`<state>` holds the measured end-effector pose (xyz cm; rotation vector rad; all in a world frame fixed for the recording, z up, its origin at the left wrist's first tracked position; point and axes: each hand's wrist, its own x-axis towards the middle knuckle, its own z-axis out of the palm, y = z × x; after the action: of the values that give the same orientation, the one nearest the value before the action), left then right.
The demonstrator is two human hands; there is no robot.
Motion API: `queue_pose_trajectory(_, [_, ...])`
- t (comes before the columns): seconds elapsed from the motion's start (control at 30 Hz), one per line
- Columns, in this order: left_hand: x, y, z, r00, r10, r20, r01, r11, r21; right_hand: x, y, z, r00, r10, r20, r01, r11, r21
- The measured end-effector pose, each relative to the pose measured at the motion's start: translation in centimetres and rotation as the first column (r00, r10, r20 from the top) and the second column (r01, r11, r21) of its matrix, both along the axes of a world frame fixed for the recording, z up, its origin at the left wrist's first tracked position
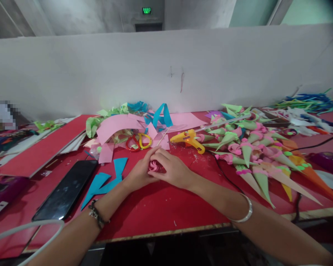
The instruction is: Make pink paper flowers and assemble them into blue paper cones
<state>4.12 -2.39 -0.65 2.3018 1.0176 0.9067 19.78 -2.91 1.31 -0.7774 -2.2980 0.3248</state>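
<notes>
Forearms (219,197) spanned the red worktop (188,216). Left hand (141,171) and right hand (175,169) were partly closed, fingers curled around a pink swirled piece (154,166) between them, nearer than the glue gun (187,138). Excess finger pressure could have crushed its folds.

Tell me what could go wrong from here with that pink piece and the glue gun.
The pink swirled piece is held between the left grip and the right grip; too much pressure might crush its folds.
The yellow glue gun lies just beyond, nozzle nearby; if hot, it could burn a finger.
The black cord runs close to the right forearm, which might snag it.
</notes>
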Motion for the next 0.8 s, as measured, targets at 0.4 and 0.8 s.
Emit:
queue_pose_trajectory(0.4, [-0.4,0.25,-0.16,0.999,0.033,-0.032,-0.034,0.999,-0.021,-0.06,0.11,-0.18,0.998,0.05,0.042,-0.05,0.999,-0.008])
queue_pose_trajectory(0.8, [-0.61,0.35,-0.4,1.0,-0.026,-0.002,0.026,1.0,0.004,0.16,0.14,0.09,0.992,0.104,0.071,-0.105,0.994,0.007])
